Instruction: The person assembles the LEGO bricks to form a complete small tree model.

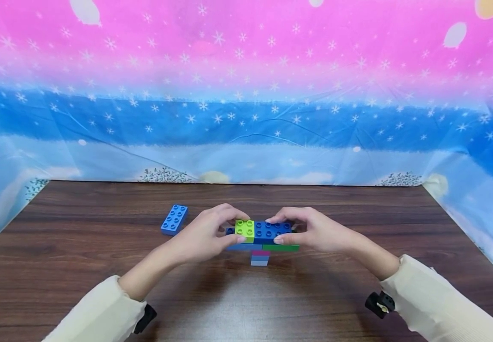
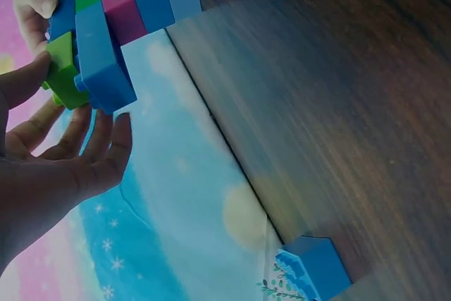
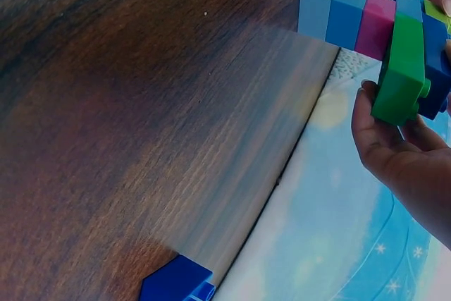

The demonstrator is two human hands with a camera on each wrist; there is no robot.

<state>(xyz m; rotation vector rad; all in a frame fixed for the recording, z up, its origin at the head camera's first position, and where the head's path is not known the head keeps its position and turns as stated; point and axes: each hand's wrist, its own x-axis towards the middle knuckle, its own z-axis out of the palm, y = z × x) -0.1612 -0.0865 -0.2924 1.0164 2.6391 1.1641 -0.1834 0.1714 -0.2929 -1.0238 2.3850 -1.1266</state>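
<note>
Brick stack (image 1: 260, 253) looks mostly built, left grip (image 1: 209, 233) pinching lime brick (image 1: 244, 229), right grip (image 1: 317, 231) dark-blue brick (image 1: 266, 232); we see loose blue brick (image 1: 174, 220) at ten o'clock.

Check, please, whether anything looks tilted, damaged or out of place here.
Nothing stands out. The tower looks upright and no brick looks visibly broken. A blue brick lies apart on the table, but that alone does not seem odd.
</note>
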